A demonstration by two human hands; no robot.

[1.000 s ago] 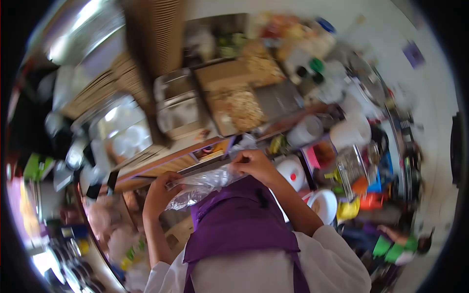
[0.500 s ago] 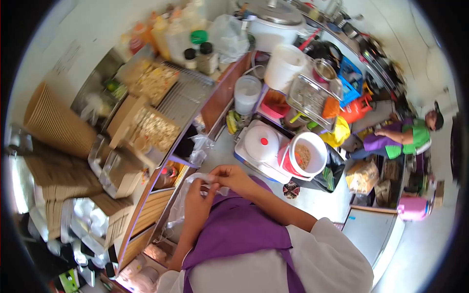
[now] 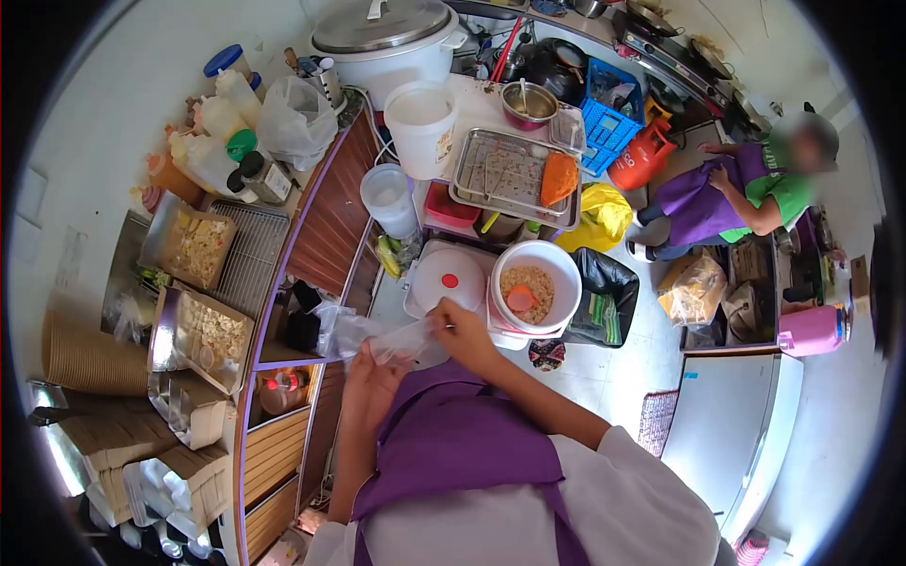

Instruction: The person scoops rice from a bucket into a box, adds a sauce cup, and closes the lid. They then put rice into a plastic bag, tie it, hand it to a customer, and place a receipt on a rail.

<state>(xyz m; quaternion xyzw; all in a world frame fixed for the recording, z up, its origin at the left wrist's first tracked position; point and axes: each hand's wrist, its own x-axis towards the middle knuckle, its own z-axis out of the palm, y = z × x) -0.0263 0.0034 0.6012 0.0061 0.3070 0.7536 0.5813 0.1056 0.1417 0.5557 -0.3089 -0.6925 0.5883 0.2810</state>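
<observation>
The left hand [image 3: 370, 379] and the right hand [image 3: 461, 332] are both closed on a clear plastic bag [image 3: 382, 338], which is stretched between them just in front of the purple apron [image 3: 453, 443]. The right hand pinches one edge of the bag between thumb and fingertips. The left hand grips it from below with its fingers curled up into the film. The plastic is crumpled and see-through, so I cannot say for sure whether anything is inside.

Just beyond the right hand stands a white bucket [image 3: 569, 264] holding brownish grain and an orange scoop [image 3: 521, 298]. Beside it, just past the bag, sits a white lidded container [image 3: 444, 278] with a red knob on top. Further out from the hands are a clear jug [image 3: 389, 198] and a metal tray [image 3: 495, 174] carrying an orange item. Past those are a white pail [image 3: 420, 118] and a big rice cooker [image 3: 382, 42].

Out from the left hand runs the wooden tabletop [image 3: 330, 212], with open boxes of food [image 3: 209, 330] and a wire rack [image 3: 250, 255] on its far side. A stack of brown paper cups [image 3: 90, 354] lies further left.

Out from the right hand, a black bag [image 3: 604, 283] leans against the bucket, and a yellow bag [image 3: 604, 212] lies past it. Well apart, far to the right, a co-worker [image 3: 746, 189] in green sleeves bends near a red gas cylinder [image 3: 642, 156].
</observation>
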